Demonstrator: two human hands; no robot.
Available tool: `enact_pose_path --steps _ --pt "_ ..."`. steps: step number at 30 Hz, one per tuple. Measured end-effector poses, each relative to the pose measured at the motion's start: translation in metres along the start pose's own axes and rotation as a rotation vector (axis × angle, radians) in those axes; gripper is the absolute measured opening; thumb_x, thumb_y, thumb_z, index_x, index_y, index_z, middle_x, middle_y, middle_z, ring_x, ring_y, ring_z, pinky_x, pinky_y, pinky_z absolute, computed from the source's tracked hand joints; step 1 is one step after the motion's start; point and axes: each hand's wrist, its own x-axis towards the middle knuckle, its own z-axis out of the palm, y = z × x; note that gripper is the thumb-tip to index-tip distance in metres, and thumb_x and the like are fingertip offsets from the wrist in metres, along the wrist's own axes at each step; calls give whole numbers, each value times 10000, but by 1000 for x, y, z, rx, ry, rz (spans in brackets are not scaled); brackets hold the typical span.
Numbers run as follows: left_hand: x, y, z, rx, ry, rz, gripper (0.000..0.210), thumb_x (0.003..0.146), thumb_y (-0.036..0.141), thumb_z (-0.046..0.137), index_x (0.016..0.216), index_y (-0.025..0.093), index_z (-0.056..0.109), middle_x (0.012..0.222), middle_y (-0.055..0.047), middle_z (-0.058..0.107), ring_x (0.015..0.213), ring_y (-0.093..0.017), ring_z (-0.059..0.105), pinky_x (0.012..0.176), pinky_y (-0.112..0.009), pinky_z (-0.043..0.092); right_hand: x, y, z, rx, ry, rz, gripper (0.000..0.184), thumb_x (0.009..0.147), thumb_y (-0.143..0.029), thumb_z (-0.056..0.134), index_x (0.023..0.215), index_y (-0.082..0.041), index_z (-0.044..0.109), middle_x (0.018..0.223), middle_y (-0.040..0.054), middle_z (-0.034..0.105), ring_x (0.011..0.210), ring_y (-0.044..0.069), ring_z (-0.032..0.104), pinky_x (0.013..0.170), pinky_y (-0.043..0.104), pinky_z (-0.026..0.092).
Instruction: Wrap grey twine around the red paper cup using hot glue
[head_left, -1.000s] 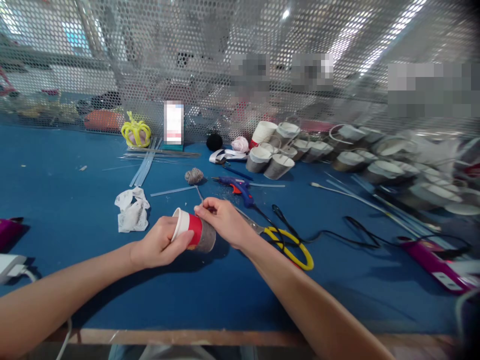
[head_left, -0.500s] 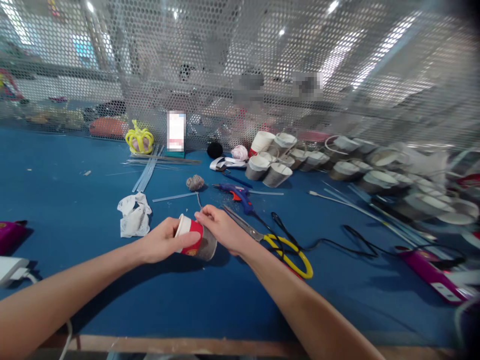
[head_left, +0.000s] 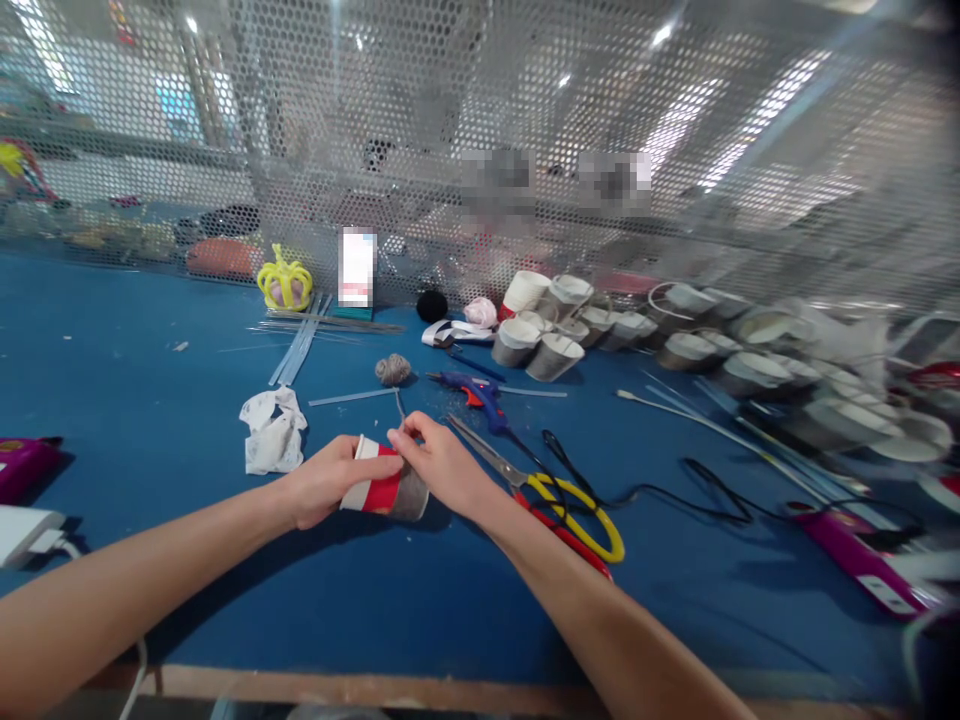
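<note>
A red and white paper cup (head_left: 382, 492), its base end wrapped in grey yarn, lies tilted on its side in my left hand (head_left: 330, 482), fingers closed around it near the rim. At the wrapped end, my right hand (head_left: 431, 455) pinches a strand of grey yarn (head_left: 400, 403) against the cup. The strand runs up to a small ball of grey yarn (head_left: 392, 369) on the blue table. Right of my right hand lie scissors (head_left: 517, 475) with yellow and red handles, and a blue glue gun (head_left: 476, 396).
Several grey-wrapped cups (head_left: 555, 356) stand at the back right. Crumpled white paper (head_left: 274, 432), clear glue sticks (head_left: 300, 345) and a yellow crown-like piece (head_left: 285, 280) lie to the left. A black cable (head_left: 712, 490) crosses toward a purple power strip (head_left: 862, 560). A perforated metal screen (head_left: 420, 120) closes the back.
The cup has turned in my left hand, so its opening faces farther away from view. My right hand keeps hold of the yarn at nearly the same spot. The view has shifted slightly.
</note>
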Motion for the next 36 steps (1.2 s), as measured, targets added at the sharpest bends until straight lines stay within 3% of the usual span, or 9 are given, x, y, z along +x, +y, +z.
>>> enact_pose_path --steps 10,15,17,20,23,25,28,31,36 --pt "-3 -3 -2 341 4 229 160 615 252 585 598 112 510 497 56 421 460 -54 335 449 -181 254 1 0 -7 -96 57 -41 204 780 -307 418 615 -190 396 538 -40 409 494 98 366 480 228 279" --pt "-3 -5 -3 376 -49 250 157 644 245 562 586 112 503 516 43 427 481 -60 344 470 -180 283 9 6 -22 -362 30 -9 255 795 -377 395 637 -188 461 573 7 530 521 122 466 489 237 318" --pt "-3 -5 -3 361 -90 244 165 648 255 562 590 107 516 526 32 446 495 -69 367 493 -187 312 20 8 -31 -501 53 -15 247 804 -369 387 684 -182 494 619 37 570 568 148 508 521 257 341" --pt "-3 -5 -3 333 -134 241 180 642 266 569 583 104 521 523 27 452 493 -73 372 496 -191 324 47 9 -39 -587 90 -64 137 791 -227 424 862 -164 523 821 90 589 736 188 534 638 292 364" --pt "-2 -5 -3 335 -152 247 186 633 259 573 556 106 500 503 37 429 477 -63 345 472 -181 304 78 10 -33 -654 58 -119 307 749 -72 438 1028 -187 499 1054 105 520 953 206 478 761 306 350" --pt "0 -5 -4 344 -157 248 188 630 248 572 544 104 487 496 41 416 475 -59 331 461 -175 287 97 12 -24 -697 15 -117 339 731 -44 470 1030 -197 514 1091 97 503 1005 221 448 811 343 336" --pt "2 -5 -5 337 -154 238 178 630 247 567 569 94 500 510 37 421 486 -60 338 469 -175 288 118 17 -17 -738 -59 -74 250 773 -157 503 1022 -165 517 1050 78 523 965 210 481 803 394 378" --pt "4 -5 -5 309 -165 245 171 631 248 559 597 87 512 539 24 441 508 -67 360 493 -182 310 135 19 -27 -744 -76 -13 272 814 -272 458 1057 -154 486 1058 65 514 887 173 528 736 371 444" --pt "6 -7 -6 347 -158 245 165 636 238 546 577 92 497 514 34 401 490 -63 333 463 -185 281 145 11 -60 -794 130 50 293 814 -271 460 1076 -139 472 1065 76 510 883 176 530 730 375 448"
